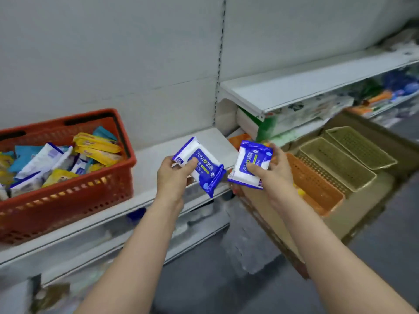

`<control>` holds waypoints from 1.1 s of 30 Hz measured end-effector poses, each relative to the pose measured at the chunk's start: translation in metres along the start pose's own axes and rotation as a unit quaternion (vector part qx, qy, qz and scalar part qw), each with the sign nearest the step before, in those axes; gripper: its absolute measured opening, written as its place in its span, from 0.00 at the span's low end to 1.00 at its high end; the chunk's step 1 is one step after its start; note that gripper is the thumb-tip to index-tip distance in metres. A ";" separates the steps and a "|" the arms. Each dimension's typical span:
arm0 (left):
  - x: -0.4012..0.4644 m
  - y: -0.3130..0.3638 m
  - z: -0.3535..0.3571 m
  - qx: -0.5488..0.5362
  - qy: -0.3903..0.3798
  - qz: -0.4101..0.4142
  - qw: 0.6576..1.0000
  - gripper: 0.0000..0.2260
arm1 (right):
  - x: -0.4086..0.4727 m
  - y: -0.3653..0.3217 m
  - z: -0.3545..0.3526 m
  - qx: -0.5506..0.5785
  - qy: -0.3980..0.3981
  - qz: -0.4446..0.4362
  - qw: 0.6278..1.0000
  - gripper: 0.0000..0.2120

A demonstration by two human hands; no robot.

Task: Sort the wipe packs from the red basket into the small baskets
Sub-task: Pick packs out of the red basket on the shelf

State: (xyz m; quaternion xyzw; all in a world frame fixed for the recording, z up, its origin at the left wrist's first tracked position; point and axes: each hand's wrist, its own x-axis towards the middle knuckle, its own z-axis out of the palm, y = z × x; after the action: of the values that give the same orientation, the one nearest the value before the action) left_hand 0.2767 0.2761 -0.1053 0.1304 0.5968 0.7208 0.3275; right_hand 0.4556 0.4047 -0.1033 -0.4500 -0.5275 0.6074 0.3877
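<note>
2 matching blue wipe packs are gripped, 1 (199, 165) by the left hand (173, 175), 1 (251, 166) by the right hand (275, 169), between the red basket (68, 196) and orange basket (317, 189). They could easily get dropped or split into different baskets if not checked.

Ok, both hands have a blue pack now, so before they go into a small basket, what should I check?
1. Left hand holds its blue pack firmly: ok, thumb on top, fingers under.
2. Right hand holds the second blue pack: ok, pinched at its lower edge.
3. Both packs are the same kind: ok, same blue and white print.
4. Orange basket within reach: ok, just beside the right hand.
5. Which small basket takes blue packs: cannot tell; the two tan baskets look empty, and the orange one's contents are mostly hidden.
6. Red basket has packs left to sort: ok, many remain.
</note>
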 end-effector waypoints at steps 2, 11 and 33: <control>-0.030 -0.025 0.049 -0.012 -0.007 -0.025 1.000 0.14 | -0.004 0.003 -0.065 0.005 0.033 0.010 0.999 0.32; -0.103 -0.097 0.215 0.015 -0.089 -0.076 0.993 0.25 | -0.006 0.004 -0.273 0.003 0.193 0.066 0.979 0.13; -0.007 -0.189 0.490 0.099 -0.087 -0.090 0.987 0.15 | 0.224 -0.010 -0.464 0.006 0.118 0.157 0.981 0.24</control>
State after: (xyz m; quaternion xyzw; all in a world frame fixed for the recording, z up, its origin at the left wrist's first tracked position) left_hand 0.6251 0.6650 -0.1583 0.1701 0.6439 0.6116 0.4272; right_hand 0.8334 0.7533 -0.1420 -0.5933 -0.3969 0.6063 0.3505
